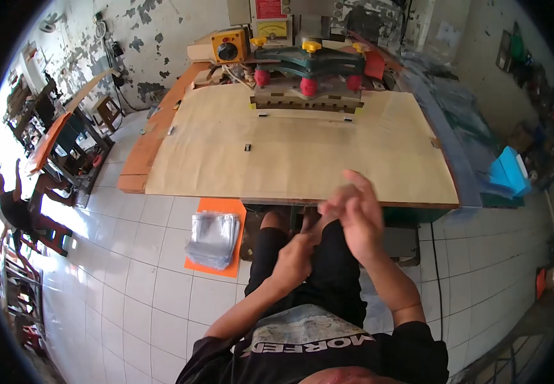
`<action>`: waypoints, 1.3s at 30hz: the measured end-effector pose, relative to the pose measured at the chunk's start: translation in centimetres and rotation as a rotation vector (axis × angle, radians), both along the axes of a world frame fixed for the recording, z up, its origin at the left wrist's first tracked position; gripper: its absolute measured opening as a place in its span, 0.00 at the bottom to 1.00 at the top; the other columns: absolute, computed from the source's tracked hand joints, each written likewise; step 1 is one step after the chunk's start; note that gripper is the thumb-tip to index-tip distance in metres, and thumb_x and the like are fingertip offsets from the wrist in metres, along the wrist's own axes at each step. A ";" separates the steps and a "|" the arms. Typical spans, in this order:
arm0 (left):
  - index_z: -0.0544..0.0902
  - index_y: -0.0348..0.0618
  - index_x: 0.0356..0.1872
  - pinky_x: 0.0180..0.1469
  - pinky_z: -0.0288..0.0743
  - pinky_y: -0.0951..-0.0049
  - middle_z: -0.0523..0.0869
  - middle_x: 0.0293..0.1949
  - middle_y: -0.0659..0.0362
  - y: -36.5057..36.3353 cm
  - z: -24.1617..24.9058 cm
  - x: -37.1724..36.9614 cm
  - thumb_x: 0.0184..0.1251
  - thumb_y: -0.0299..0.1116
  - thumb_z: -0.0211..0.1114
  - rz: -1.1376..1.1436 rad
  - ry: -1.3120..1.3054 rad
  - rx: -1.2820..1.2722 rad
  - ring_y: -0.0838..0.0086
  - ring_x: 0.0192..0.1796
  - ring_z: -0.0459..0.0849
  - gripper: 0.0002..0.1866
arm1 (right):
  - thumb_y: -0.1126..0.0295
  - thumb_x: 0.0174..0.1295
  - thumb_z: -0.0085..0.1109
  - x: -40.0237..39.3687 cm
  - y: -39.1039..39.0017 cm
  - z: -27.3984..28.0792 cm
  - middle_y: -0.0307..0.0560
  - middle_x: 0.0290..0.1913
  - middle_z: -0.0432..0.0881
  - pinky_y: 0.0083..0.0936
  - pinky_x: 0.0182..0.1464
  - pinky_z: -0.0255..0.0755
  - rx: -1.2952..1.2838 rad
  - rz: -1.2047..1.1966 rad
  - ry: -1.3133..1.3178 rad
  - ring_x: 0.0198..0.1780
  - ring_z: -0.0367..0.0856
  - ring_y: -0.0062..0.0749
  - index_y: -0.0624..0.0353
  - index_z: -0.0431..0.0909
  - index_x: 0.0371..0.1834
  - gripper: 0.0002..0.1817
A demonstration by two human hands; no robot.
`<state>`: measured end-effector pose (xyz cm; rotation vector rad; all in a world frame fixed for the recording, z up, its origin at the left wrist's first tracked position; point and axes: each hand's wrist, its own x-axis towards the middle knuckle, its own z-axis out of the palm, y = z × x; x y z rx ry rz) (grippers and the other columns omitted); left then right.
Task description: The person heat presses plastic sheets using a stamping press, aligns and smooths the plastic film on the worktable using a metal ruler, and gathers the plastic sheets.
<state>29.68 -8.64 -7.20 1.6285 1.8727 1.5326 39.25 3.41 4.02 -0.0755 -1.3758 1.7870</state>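
Note:
My left hand [295, 260] is above my lap, its fingers curled closed; what it holds, if anything, is hidden. My right hand [357, 217] is raised higher, at the near edge of the table board [302, 169]. Its fingers are bent loosely and apart, somewhat blurred, with nothing I can make out in them. A stack of clear plastic bags [214, 238] lies low to the left of my knees on an orange sheet [237, 263]. A small dark piece [247, 148] sits on the board.
At the board's far side stands a press-like machine [309, 67] with yellow and red knobs. A yellow box with a black dial [228, 46] is beside it. Plastic sheets [443, 102] and a blue box [510, 171] lie on the right. Another person [18, 208] is far left.

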 end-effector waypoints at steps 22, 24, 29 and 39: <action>0.86 0.47 0.41 0.47 0.76 0.63 0.86 0.40 0.58 7.6 13.6 -12.0 0.54 0.25 0.66 -0.110 0.535 -0.121 0.62 0.42 0.83 0.12 | 0.58 0.65 0.59 21.2 15.7 1.9 0.29 0.19 0.65 0.14 0.12 0.49 -0.135 -0.869 -0.755 0.11 0.57 0.11 0.56 0.73 0.34 0.13; 0.86 0.45 0.38 0.47 0.75 0.64 0.86 0.37 0.59 8.3 14.4 -11.9 0.54 0.25 0.67 -0.036 0.533 -0.102 0.64 0.37 0.83 0.10 | 0.58 0.64 0.61 21.2 20.1 2.0 0.30 0.19 0.68 0.14 0.12 0.50 -0.081 -0.826 -0.826 0.12 0.59 0.11 0.59 0.76 0.36 0.15; 0.86 0.45 0.37 0.45 0.75 0.64 0.86 0.37 0.60 8.9 14.2 -11.9 0.52 0.25 0.69 -0.017 0.627 -0.074 0.65 0.37 0.83 0.10 | 0.64 0.60 0.62 17.4 31.1 1.5 0.34 0.17 0.74 0.18 0.12 0.50 0.014 -0.834 -0.993 0.11 0.61 0.13 0.63 0.80 0.32 0.11; 0.82 0.47 0.51 0.66 0.65 0.58 0.82 0.52 0.54 4.2 13.2 -19.6 0.53 0.40 0.72 -0.132 0.544 -0.287 0.60 0.57 0.78 0.23 | 0.69 0.50 0.65 16.0 40.8 -6.1 0.37 0.26 0.79 0.23 0.31 0.67 0.305 -0.912 -1.103 0.28 0.76 0.22 0.65 0.82 0.31 0.10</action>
